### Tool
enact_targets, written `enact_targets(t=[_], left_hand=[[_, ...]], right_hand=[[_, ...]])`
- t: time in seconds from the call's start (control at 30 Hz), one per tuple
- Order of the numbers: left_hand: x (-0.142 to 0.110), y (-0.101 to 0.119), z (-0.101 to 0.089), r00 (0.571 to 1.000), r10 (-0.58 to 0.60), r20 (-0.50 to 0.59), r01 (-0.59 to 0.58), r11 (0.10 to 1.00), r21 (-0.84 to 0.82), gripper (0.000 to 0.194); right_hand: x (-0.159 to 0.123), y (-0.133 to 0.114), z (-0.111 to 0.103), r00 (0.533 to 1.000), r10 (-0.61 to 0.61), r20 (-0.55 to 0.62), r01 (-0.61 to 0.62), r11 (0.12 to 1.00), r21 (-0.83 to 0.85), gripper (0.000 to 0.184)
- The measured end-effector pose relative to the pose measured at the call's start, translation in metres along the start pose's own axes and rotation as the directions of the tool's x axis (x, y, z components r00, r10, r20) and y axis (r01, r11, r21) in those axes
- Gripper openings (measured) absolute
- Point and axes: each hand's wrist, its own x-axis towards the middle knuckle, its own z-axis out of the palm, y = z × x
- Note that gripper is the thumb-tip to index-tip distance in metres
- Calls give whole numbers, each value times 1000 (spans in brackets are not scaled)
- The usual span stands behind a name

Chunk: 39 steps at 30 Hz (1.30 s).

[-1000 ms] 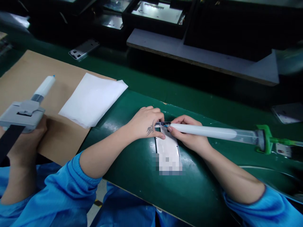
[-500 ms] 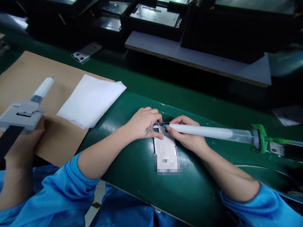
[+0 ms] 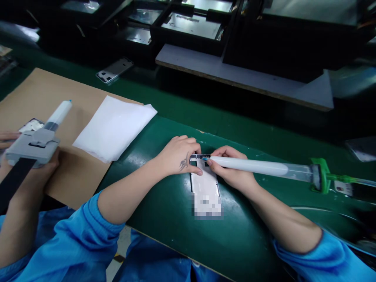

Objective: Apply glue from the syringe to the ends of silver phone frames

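Note:
A silver phone frame (image 3: pixel 205 188) lies flat on the green mat (image 3: pixel 164 203) in front of me. My left hand (image 3: pixel 179 154) pinches its top left corner, fingers curled over the edge. My right hand (image 3: pixel 232 170) grips the front end of a long white glue syringe (image 3: pixel 258 166), whose blue tip rests on the frame's top edge. The syringe's green rear collar (image 3: pixel 320 175) points to the right.
At the left, another person's hand (image 3: pixel 35 172) holds a grey dispenser gun (image 3: pixel 32 143) with a white cartridge over brown cardboard (image 3: pixel 38 94). A white sheet (image 3: pixel 114 125) lies on the cardboard. Black trays (image 3: pixel 188 27) and a grey board (image 3: pixel 243 76) stand behind; another phone frame (image 3: pixel 114 69) lies beyond.
The view has shifted slightly; my hands and the syringe tip stay at the frame's top edge. The other person's dispenser gun has moved a little right, and a phone frame shows beside it.

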Motion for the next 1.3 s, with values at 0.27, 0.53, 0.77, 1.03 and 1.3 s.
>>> enact_targets(t=[0.27, 0.53, 0.77, 1.03, 1.3], left_hand=[[0, 1, -2, 1000, 17, -3, -17, 1000, 4, 58], [1, 4, -3, 1000, 3, 8, -3, 1000, 8, 54], [1, 3, -2, 1000, 16, -2, -15, 1000, 13, 50], [2, 4, -3, 1000, 15, 5, -15, 1000, 15, 49], [2, 3, 0, 1000, 11, -4, -11, 1000, 17, 50]], right_hand=[[0, 3, 0, 1000, 2, -5, -2, 1000, -3, 23], [-2, 2, -1, 1000, 4, -14, -4, 1000, 11, 22], [-2, 2, -1, 1000, 11, -27, -11, 1000, 24, 26], [-2, 2, 0, 999, 19, -32, -18, 999, 41, 23], [-1, 0, 1, 998, 39, -47, -37, 998, 46, 26]])
